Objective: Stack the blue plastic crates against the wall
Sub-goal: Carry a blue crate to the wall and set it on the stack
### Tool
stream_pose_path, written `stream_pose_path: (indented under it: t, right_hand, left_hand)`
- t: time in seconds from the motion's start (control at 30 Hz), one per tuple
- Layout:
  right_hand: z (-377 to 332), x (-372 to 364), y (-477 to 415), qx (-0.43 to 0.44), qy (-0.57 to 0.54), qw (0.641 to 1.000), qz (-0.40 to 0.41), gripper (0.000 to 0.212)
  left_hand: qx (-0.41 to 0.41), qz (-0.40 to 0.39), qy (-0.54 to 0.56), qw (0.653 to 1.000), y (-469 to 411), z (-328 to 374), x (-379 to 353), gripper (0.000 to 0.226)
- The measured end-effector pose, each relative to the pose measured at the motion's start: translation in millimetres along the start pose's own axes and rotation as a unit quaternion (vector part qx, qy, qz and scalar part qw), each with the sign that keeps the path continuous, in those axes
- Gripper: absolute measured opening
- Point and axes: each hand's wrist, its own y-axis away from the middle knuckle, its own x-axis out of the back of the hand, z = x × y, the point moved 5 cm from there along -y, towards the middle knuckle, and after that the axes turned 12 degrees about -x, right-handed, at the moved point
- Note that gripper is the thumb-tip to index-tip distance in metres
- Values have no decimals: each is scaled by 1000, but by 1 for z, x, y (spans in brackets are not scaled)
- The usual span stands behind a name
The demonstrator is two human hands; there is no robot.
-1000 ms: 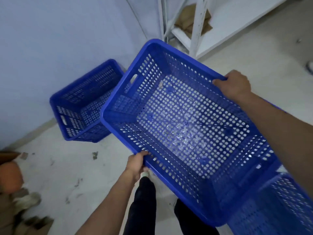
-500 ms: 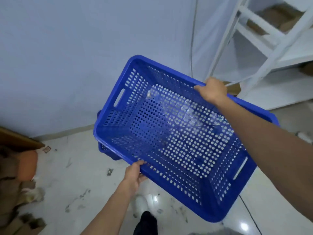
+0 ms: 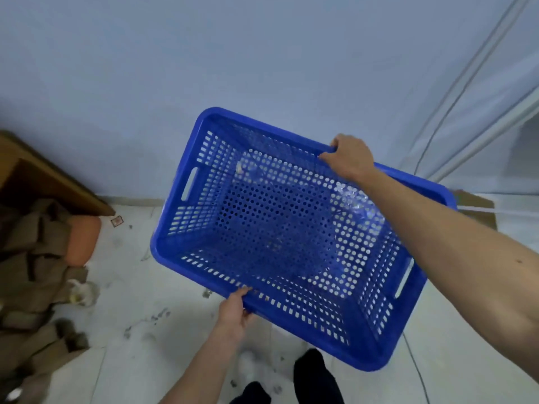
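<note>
I hold one blue perforated plastic crate in the air, tilted, its open top facing me. My left hand grips the near long rim. My right hand grips the far long rim. The crate hangs in front of the pale blue wall, above the floor. A darker blue shape shows through the crate's holed bottom; I cannot tell whether it is another crate.
Brown cardboard scraps and an orange object lie at the left by a wooden board. White shelf legs and a cardboard piece stand at the right. My dark shoes are below on the dirty pale floor.
The crate has swung further towards the wall and rotated a little. The crate on the floor that was seen earlier is now hidden. Both hands keep their grip.
</note>
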Motion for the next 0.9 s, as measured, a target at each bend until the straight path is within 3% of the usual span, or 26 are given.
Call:
stream_pose_path:
  t: [0.43,0.7,0.9]
  right_hand:
    - [-68,-131,-158,131,46,985,-100,25]
    - [-78,-216,-214,189,112,972,-87,31]
    - [-67,-241,-246,178,148,968,-97,36]
  left_hand:
    - [45,132,91,986,-67,-13,-67,16]
    - [79,168,118,976,-128,-32,-83,14]
    - [67,187,113,973,-150,-32,-96,28]
